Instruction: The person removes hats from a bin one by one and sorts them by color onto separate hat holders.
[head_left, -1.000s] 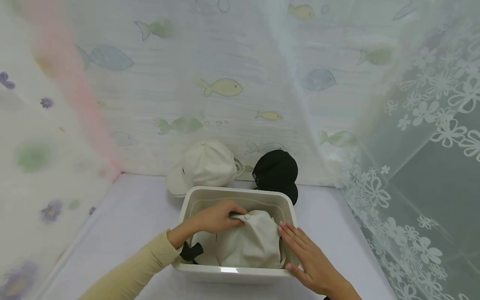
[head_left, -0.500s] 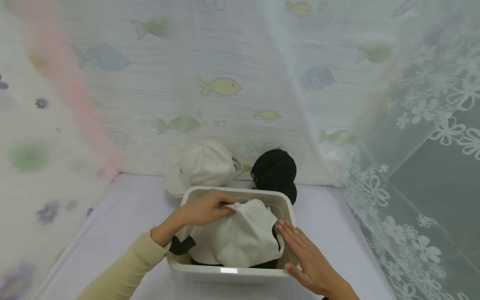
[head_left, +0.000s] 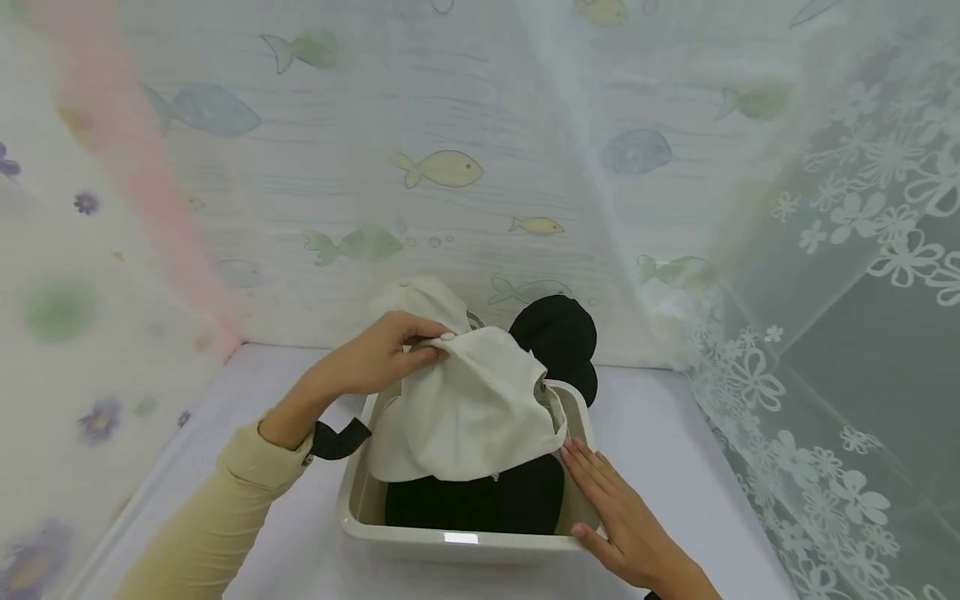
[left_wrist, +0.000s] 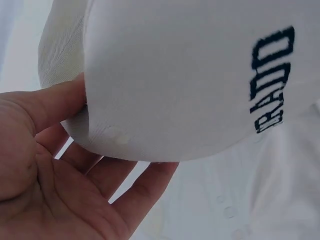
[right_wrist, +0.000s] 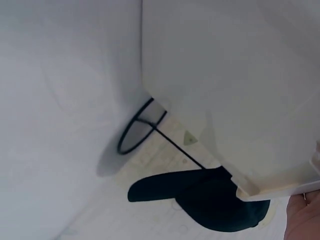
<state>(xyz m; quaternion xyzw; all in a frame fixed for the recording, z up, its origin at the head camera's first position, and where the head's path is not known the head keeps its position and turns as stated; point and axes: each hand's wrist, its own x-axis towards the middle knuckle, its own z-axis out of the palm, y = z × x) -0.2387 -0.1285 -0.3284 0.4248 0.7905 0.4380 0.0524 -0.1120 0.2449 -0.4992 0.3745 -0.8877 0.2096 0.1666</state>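
Observation:
My left hand (head_left: 378, 354) pinches a white baseball cap (head_left: 472, 417) at the top of its crown. The cap hangs tilted over the white plastic bin (head_left: 461, 542), its opening strap facing right. Dark letters on its front show in the left wrist view, where my left hand (left_wrist: 75, 165) has thumb and fingers at the fabric's edge. Under it a black cap (head_left: 480, 504) lies in the bin. My right hand (head_left: 622, 517) rests with straight fingers on the bin's right rim; only part of this hand (right_wrist: 305, 215) shows in the right wrist view.
Behind the bin are a cream cap (head_left: 423, 296), partly hidden, and another black cap (head_left: 555, 333). The right wrist view shows a wire stand (right_wrist: 145, 125) under this black cap. A patterned sheer curtain (head_left: 450, 100) borders the white-covered table (head_left: 277, 392) at the back.
My left hand has lifted the white cap up and toward the back left, out of most of the bin, uncovering the black cap beneath. My right hand has stayed on the rim.

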